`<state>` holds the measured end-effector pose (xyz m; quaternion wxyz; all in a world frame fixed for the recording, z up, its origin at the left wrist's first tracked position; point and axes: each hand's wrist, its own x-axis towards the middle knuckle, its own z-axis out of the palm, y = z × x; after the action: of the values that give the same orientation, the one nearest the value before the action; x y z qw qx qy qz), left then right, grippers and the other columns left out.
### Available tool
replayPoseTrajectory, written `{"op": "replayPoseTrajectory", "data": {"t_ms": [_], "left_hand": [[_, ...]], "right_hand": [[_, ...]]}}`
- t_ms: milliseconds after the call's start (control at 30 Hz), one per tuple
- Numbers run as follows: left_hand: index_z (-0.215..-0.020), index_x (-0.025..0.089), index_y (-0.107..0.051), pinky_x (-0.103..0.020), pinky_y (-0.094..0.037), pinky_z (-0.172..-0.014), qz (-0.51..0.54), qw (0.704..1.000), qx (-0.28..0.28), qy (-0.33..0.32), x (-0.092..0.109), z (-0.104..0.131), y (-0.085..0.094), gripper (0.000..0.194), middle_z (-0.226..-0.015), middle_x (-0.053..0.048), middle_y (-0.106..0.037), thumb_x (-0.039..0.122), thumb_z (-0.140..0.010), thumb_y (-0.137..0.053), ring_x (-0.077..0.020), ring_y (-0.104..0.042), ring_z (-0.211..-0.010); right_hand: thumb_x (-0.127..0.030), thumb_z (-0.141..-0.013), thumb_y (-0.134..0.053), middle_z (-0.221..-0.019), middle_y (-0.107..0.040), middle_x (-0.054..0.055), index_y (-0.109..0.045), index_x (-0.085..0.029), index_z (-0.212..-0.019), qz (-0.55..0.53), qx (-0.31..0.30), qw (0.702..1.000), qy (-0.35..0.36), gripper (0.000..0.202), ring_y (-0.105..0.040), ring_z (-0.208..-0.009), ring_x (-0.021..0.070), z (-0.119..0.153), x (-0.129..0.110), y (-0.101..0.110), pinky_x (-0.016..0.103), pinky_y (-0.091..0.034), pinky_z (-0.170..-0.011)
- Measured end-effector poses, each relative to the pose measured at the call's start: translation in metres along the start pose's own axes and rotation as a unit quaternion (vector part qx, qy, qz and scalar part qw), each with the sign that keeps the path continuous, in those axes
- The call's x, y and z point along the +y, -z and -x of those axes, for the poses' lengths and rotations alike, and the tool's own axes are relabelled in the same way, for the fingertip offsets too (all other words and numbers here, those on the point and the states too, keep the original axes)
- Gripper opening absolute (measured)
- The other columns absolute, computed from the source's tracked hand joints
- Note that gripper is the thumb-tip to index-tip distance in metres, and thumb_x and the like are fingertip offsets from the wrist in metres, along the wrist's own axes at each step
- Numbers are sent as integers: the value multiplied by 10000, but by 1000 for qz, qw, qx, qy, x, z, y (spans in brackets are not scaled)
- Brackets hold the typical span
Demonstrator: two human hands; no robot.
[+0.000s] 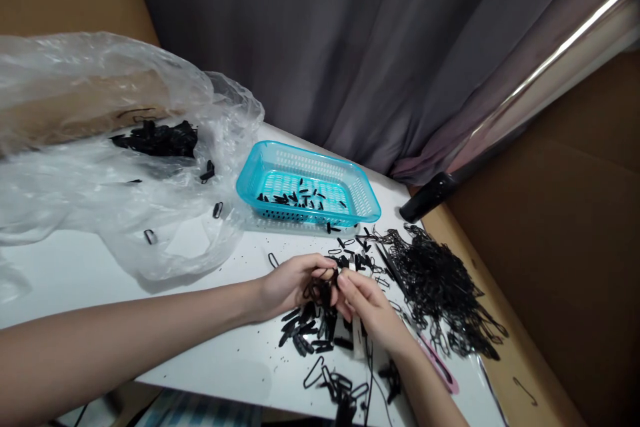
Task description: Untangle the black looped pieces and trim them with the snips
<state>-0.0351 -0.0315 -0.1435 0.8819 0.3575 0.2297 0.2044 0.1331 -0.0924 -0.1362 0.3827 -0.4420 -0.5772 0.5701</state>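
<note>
My left hand (290, 283) is closed around a bunch of thin black cord loops (316, 290), thumb and forefinger pinched at its top. Fingertips of my right hand (373, 307) meet the left ones and pinch the end of a black loop; the exact spot is partly hidden. Beneath both hands, small oblong black pieces (300, 333) lie scattered on the white table. More black loops (340, 383) sit near the front edge. To the right spreads a large tangled pile of black cord loops (440, 287).
Behind the hands stands a turquoise plastic basket (323, 153) with several black pieces inside. A clear plastic bag (165, 213) covers the left, with a black heap (160, 139) on it. A pink-edged tool (443, 370) lies by my right forearm. A black cylinder (427, 197) rests at back right.
</note>
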Motion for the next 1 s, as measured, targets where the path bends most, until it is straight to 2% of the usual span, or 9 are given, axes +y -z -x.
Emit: {"op": "replayPoseTrajectory", "data": {"t_ms": [67, 167, 300, 433, 533, 667, 733, 833, 1000], "left_hand": [[-560, 210, -413, -261, -328, -565, -24, 1000, -2, -6, -1, 0, 0, 316, -534, 1, -569, 425, -712, -588, -143, -494, -554], [-545, 206, -425, -266, -251, -526, -66, 997, -6, -25, -1, 2, -1, 303, -480, 58, -425, 392, -689, -615, -127, -442, -497], [-541, 196, -474, -276, -175, -502, -123, 992, -20, -33, 0, 5, -4, 247, -492, 55, -429, 343, -703, -589, -111, -306, -491], [-567, 195, -510, -275, -185, -501, -151, 988, -21, -39, 1, 7, -4, 206, -522, 65, -391, 329, -711, -572, -118, -230, -526], [-540, 191, -512, -278, -200, -520, -161, 985, -26, -48, 0, 5, -2, 216, -542, 54, -393, 319, -705, -570, -128, -247, -560], [-494, 224, -351, -280, -273, -569, -137, 988, -40, -52, -1, 3, -1, 274, -527, 58, -327, 327, -681, -523, -138, -317, -569], [-508, 232, -300, -291, -346, -632, -119, 990, -53, -45, -2, 2, -2, 269, -535, 44, -376, 322, -673, -493, -157, -402, -599], [-515, 237, -290, -336, -416, -738, -105, 991, -70, -36, -2, 3, -3, 257, -576, 11, -480, 311, -662, -487, -192, -478, -666], [-510, 238, -319, -370, -427, -797, -97, 991, -85, -30, 1, 7, -2, 217, -607, 4, -446, 291, -629, -493, -211, -463, -725]], "right_hand": [[-513, -988, -511, -543, -507, -49, -636, -167, -795, 16, -15, 1000, -1, 416, -399, -486, 86, 2, 0, -1, 225, -323, -525], [-549, -977, -500, -511, -547, -34, -677, -155, -782, 31, -25, 999, -7, 474, -422, -430, 82, 3, 2, -2, 224, -329, -488], [-584, -969, -478, -434, -444, -58, -627, -154, -633, 42, 5, 999, -11, 565, -338, -359, 62, 2, 6, -4, 219, -241, -410], [-559, -962, -517, -515, -362, -85, -571, -184, -717, 39, 49, 998, -4, 451, -290, -415, 68, 2, 6, -5, 214, -185, -396], [-554, -965, -519, -522, -378, -84, -524, -198, -717, 36, 58, 998, 6, 434, -306, -451, 79, 3, 6, -4, 221, -223, -429], [-568, -980, -480, -509, -435, -73, -470, -207, -691, 19, 68, 997, 19, 463, -339, -487, 90, 2, 6, -6, 228, -288, -502], [-570, -984, -469, -511, -451, -71, -447, -213, -690, 6, 72, 997, 18, 463, -331, -481, 91, 2, 5, -8, 227, -282, -495], [-561, -986, -469, -508, -471, -70, -447, -215, -701, -14, 70, 997, 14, 449, -314, -456, 88, 3, 5, -11, 225, -264, -471], [-561, -988, -463, -505, -453, -69, -453, -217, -704, -41, 89, 995, 34, 447, -326, -467, 95, 2, 10, -11, 233, -260, -481]]}}
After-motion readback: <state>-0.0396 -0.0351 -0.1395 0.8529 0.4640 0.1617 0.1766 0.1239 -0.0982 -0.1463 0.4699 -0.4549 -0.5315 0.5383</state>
